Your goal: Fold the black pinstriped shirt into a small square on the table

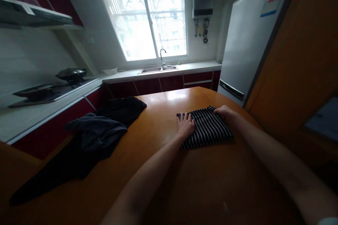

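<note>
A black garment with white stripes (207,126) lies folded into a flat, roughly square bundle on the wooden table (158,112). My left hand (186,125) rests flat on its left side, fingers spread. At the far right corner, my right hand (224,112) pinches the edge of the striped cloth between thumb and fingers. How the layers lie underneath is hidden.
Dark clothes, among them a grey-blue garment (99,132) and a black one (121,109), lie heaped on the table's left. Beyond are a counter with a sink (150,70), a stove with a pan (71,74), and a fridge (245,38) at right.
</note>
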`<state>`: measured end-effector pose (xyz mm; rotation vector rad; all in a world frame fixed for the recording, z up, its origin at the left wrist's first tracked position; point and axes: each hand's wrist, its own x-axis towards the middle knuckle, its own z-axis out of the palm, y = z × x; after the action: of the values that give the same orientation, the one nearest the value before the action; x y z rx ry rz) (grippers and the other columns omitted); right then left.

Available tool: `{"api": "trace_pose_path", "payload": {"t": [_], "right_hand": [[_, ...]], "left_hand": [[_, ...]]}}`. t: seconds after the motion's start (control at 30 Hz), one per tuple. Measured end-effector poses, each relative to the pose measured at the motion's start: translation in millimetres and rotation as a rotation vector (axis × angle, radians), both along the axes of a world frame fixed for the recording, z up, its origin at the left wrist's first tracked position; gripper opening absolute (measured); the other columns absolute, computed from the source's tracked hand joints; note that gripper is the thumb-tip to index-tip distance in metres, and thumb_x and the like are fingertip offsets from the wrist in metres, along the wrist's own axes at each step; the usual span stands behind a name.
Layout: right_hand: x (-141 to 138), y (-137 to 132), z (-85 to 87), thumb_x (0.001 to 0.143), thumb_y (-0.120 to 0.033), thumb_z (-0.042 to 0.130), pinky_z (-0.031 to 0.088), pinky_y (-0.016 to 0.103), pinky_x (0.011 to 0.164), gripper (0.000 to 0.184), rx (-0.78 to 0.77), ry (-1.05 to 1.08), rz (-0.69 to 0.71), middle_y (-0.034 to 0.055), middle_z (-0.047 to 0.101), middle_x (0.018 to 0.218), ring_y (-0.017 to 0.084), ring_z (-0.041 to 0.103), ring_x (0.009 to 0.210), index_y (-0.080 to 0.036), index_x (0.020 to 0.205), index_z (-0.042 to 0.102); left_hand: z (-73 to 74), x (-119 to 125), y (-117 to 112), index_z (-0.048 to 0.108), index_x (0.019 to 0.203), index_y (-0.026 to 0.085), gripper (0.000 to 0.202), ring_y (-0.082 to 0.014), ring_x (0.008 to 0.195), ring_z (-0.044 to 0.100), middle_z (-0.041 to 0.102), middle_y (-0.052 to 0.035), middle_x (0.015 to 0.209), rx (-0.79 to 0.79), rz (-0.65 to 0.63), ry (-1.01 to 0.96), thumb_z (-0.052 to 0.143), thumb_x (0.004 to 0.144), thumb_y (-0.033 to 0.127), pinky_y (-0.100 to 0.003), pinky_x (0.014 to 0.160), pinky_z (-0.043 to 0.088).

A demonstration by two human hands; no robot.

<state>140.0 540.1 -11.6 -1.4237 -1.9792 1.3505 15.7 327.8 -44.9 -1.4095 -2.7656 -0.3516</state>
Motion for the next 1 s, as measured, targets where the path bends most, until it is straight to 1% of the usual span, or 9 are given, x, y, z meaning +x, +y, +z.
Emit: {"api": "trace_pose_path", "payload": {"t": [0.17, 0.33, 0.5, 0.6, 0.67, 0.73, 0.83, 0.9, 1.0], "right_hand": [[34.8, 76.5, 1.7, 0.069, -0.010, 0.075, 0.049, 0.024, 0.049, 0.016, 0.061, -0.056, -0.087, 0.0040, 0.060, 0.060, 0.016, 0.059, 0.054, -0.007, 0.079, 0.064], [43.1, 127.1, -11.2, 0.067, -0.007, 0.075, 0.054, 0.026, 0.058, 0.023, 0.158, -0.137, -0.171, 0.0084, 0.066, 0.072, 0.019, 0.064, 0.065, -0.002, 0.088, 0.068], [48.7, 142.4, -17.4, 0.068, -0.007, 0.073, 0.056, 0.033, 0.073, 0.038, 0.253, -0.274, -0.160, 0.0222, 0.068, 0.091, 0.029, 0.068, 0.088, 0.005, 0.104, 0.067], [48.9, 141.1, -15.4, 0.074, -0.011, 0.070, 0.049, 0.046, 0.096, 0.049, 0.359, -0.335, -0.147, 0.0327, 0.061, 0.119, 0.040, 0.057, 0.118, 0.005, 0.119, 0.063], [44.2, 136.1, -17.2, 0.081, -0.019, 0.065, 0.036, 0.049, 0.109, 0.055, 0.486, -0.337, -0.090, 0.0299, 0.049, 0.140, 0.040, 0.042, 0.135, -0.002, 0.133, 0.057], [36.8, 128.8, -23.4, 0.090, -0.029, 0.057, 0.027, 0.047, 0.116, 0.055, 0.636, -0.355, 0.080, 0.0212, 0.039, 0.153, 0.035, 0.033, 0.142, -0.012, 0.142, 0.051], [28.9, 122.1, -36.4, 0.099, -0.039, 0.044, 0.025, 0.046, 0.117, 0.049, 0.721, -0.433, 0.302, 0.0156, 0.039, 0.155, 0.030, 0.034, 0.143, -0.016, 0.141, 0.053], [29.3, 124.4, -40.9, 0.101, -0.041, 0.039, 0.029, 0.045, 0.115, 0.048, 0.693, -0.463, 0.300, 0.0163, 0.048, 0.149, 0.028, 0.040, 0.140, -0.015, 0.135, 0.059], [37.5, 133.2, -33.9, 0.102, -0.039, 0.033, 0.034, 0.041, 0.111, 0.049, 0.702, -0.465, 0.251, 0.0191, 0.059, 0.135, 0.028, 0.050, 0.131, -0.011, 0.125, 0.065]], "left_hand": [[-0.2, 37.0, 72.8, 0.039, 0.152, 0.013, 0.061, -0.0357, 0.151, 0.016, 0.027, -0.0129, 0.163, 0.052, -0.119, -0.067, 0.026, 0.101, 0.043, -0.060, 0.120, 0.013], [2.2, 59.7, 103.9, 0.037, 0.152, 0.012, 0.062, -0.0370, 0.152, 0.011, 0.023, -0.0144, 0.164, 0.054, -0.197, -0.101, 0.029, 0.101, 0.045, -0.062, 0.120, 0.011], [13.6, 76.5, 95.3, 0.039, 0.151, 0.014, 0.062, -0.0404, 0.151, 0.011, 0.023, -0.0158, 0.163, 0.070, -0.244, -0.071, 0.035, 0.100, 0.048, -0.064, 0.119, 0.011], [18.7, 88.7, 85.7, 0.037, 0.152, 0.023, 0.061, -0.0381, 0.151, 0.012, 0.024, -0.0113, 0.164, 0.102, -0.347, -0.006, 0.032, 0.100, 0.054, -0.065, 0.118, 0.013], [17.9, 95.9, 80.9, 0.036, 0.153, 0.026, 0.063, -0.0381, 0.151, 0.013, 0.025, -0.0096, 0.163, 0.087, -0.419, 0.011, 0.030, 0.099, 0.060, -0.066, 0.117, 0.014], [13.0, 101.4, 77.0, 0.036, 0.153, 0.028, 0.066, -0.0394, 0.150, 0.015, 0.027, -0.0093, 0.163, 0.039, -0.452, -0.004, 0.029, 0.098, 0.064, -0.068, 0.116, 0.015], [1.9, 106.6, 71.9, 0.034, 0.154, 0.030, 0.065, -0.0393, 0.150, 0.016, 0.027, -0.0074, 0.163, 0.018, -0.434, 0.002, 0.026, 0.099, 0.063, -0.067, 0.116, 0.015], [-3.8, 108.7, 68.6, 0.032, 0.155, 0.030, 0.064, -0.0387, 0.150, 0.016, 0.027, -0.0069, 0.163, 0.043, -0.428, 0.017, 0.025, 0.100, 0.061, -0.066, 0.117, 0.014], [-4.1, 108.4, 64.1, 0.034, 0.155, 0.029, 0.066, -0.0400, 0.150, 0.015, 0.029, -0.0082, 0.163, 0.046, -0.458, -0.005, 0.026, 0.099, 0.063, -0.065, 0.117, 0.013]]}}
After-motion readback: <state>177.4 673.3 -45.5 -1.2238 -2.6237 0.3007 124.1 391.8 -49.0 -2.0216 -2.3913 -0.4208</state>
